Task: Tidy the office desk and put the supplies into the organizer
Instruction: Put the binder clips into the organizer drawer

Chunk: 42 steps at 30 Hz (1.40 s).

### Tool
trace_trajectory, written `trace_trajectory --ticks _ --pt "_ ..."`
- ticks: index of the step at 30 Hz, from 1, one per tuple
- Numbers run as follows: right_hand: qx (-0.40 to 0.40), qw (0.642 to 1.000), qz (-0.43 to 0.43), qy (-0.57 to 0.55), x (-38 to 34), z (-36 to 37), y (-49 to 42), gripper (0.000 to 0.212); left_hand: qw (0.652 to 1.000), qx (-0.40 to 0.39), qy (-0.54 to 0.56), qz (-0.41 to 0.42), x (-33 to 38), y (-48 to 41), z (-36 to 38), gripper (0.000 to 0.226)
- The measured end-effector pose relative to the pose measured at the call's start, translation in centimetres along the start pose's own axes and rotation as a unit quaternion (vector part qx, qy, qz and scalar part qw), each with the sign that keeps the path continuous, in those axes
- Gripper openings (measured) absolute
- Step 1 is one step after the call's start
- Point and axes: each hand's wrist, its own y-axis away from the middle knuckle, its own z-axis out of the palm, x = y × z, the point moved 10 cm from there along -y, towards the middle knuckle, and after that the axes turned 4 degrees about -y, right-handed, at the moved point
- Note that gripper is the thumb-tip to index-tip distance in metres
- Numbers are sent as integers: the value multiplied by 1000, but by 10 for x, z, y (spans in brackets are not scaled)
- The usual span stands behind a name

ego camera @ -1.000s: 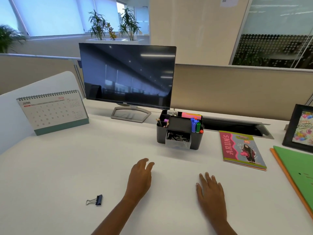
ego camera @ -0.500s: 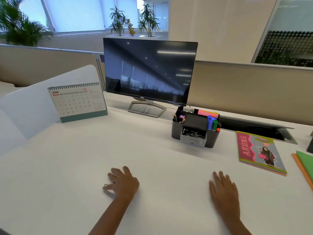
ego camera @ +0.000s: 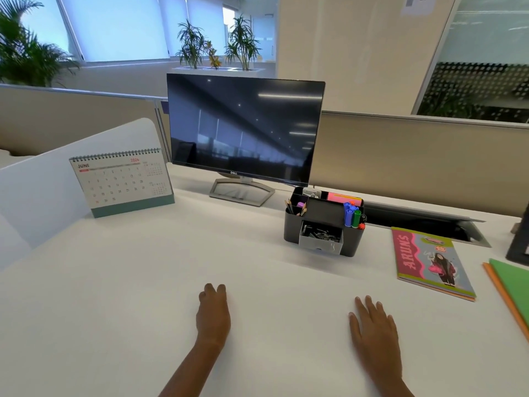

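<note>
monitor (ego camera: 243,130): "dell" | calendar (ego camera: 123,181): "june 2026" | notebook (ego camera: 429,262): "arun's"

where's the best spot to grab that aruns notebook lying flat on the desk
Take the notebook by its near right corner, coming in from the right with the right hand. It lies flat on the desk, so nothing can get under the middle; the corner by the orange folder looks slightly raised over the stacked pages, which should let fingertips slip beneath and a thumb press on top.
</note>
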Motion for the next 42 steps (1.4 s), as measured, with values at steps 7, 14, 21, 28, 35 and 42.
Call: trace_trajectory --ticks 7,14,21,28,35,42 --pt "-10 1000 -11 -12 -1 2 -1 81 998 -6 18 57 41 -10 3 28" --pt "-14 1000 -6 -14 1 5 -3 78 989 -51 36 136 74 -18 23 48" --pt "9 1000 -1 -22 3 2 -4 77 986 -11 44 159 91 -29 14 32" --pt "35 999 -27 -13 1 0 -6 76 946 103 120 281 168 -30 -41 28" --pt "91 995 -41 -15 -3 -13 -6 49 912 112 84 385 250 -39 -64 48" --pt "109 992 -57 7 -5 -13 -10 48 916 91 10 392 285 -57 -47 52"
